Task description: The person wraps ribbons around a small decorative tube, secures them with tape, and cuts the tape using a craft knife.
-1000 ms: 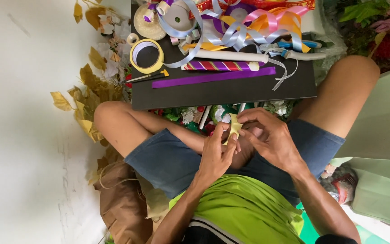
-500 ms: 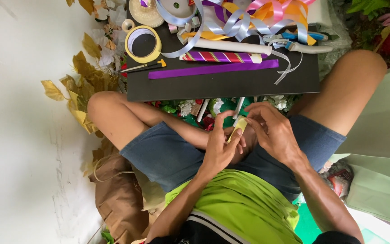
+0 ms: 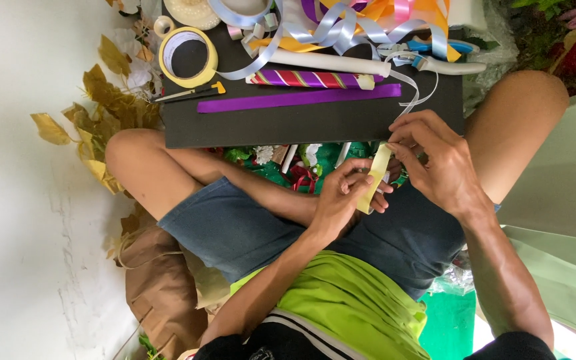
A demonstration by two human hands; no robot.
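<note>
Pale yellow paper-like strip (image 3: 375,179), held over the lap just in front of the flat black board (image 3: 315,123), looks light, limp and easily creased, so it is best pinched at its ends. Right hand (image 3: 435,167) fingers pinch the upper end; left hand (image 3: 348,197) fingers close narrowly on the lower part.

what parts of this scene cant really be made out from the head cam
- Lower end of the pale yellow strip, head view: covered by the left hand.
- Right hand fingertips: curled under, so its grip on the strip's top is hidden.
- Ribbon pile: cut off by the top edge.
- Items under the black board, between the knees: mostly hidden by the board and hands.
- Scissors-like tool: tangled in ribbon, unclear.
</note>
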